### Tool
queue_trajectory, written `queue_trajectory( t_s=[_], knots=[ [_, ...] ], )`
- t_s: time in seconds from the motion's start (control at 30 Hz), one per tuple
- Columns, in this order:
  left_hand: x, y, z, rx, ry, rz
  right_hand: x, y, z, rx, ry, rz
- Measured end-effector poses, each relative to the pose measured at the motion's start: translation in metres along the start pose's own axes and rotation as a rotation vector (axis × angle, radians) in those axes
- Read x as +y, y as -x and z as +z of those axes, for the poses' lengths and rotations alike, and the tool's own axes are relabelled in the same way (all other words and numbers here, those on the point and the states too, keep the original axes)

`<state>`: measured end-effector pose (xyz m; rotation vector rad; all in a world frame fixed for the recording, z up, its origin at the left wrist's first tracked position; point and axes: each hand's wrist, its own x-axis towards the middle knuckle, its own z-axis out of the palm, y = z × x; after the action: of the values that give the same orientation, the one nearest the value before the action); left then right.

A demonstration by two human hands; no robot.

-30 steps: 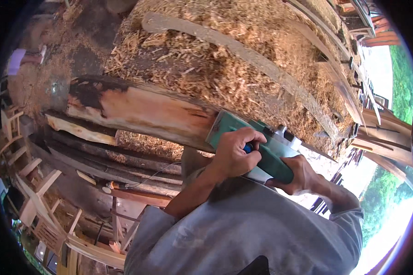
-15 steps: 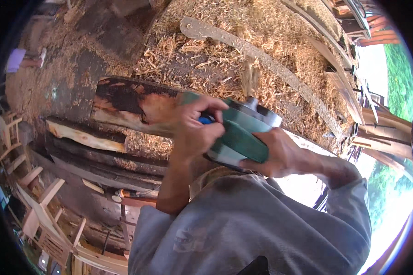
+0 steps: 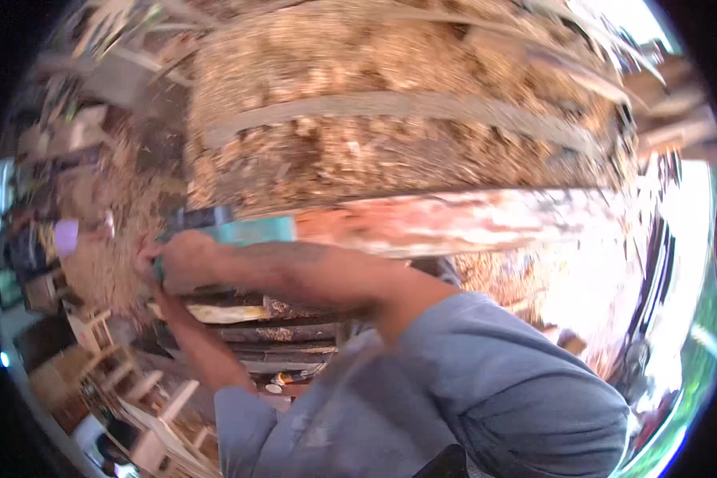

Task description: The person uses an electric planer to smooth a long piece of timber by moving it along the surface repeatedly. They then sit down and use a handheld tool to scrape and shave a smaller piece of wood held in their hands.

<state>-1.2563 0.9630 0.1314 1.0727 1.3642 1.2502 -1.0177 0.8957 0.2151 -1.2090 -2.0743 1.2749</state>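
A green electric planer (image 3: 255,230) with a dark front part rests at the left end of a long plank (image 3: 454,221), whose top is reddish and pale. My right hand (image 3: 188,259) is closed round the planer's rear handle, its forearm stretched across from the right. Just beyond it, my left hand (image 3: 145,255) is closed at the planer's front end, mostly hidden by the right hand and smeared by motion. The planer's underside is not visible.
Wood shavings (image 3: 327,159) cover the ground beyond the plank, with a long curved board (image 3: 406,105) lying over them. Dark timbers (image 3: 295,332) and an orange-handled tool (image 3: 281,379) lie nearer me. Wooden chair frames (image 3: 147,398) stand at lower left; a person's purple garment (image 3: 66,237) shows farther off.
The planer and both hands have moved far left along the plank. My view has turned too, so more of the plank's right part shows.
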Motion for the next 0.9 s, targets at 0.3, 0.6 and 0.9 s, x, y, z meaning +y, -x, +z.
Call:
queue_trajectory(
  t_s=[0.3, 0.6, 0.9],
  knots=[
    [-0.009, 0.202, 0.258, -0.414, 0.076, -0.014, 0.089, 0.301, -0.103, 0.014, 0.175, 0.155],
    [0.001, 0.422, 0.6, -1.066, 0.0, 0.104, 0.145, 0.655, -0.254, 0.165, 0.112, 0.904],
    [-0.036, 0.591, 0.798, -1.404, 0.083, 0.141, 0.182, 0.86, -0.316, 0.362, 0.111, 1.271]
  ],
)
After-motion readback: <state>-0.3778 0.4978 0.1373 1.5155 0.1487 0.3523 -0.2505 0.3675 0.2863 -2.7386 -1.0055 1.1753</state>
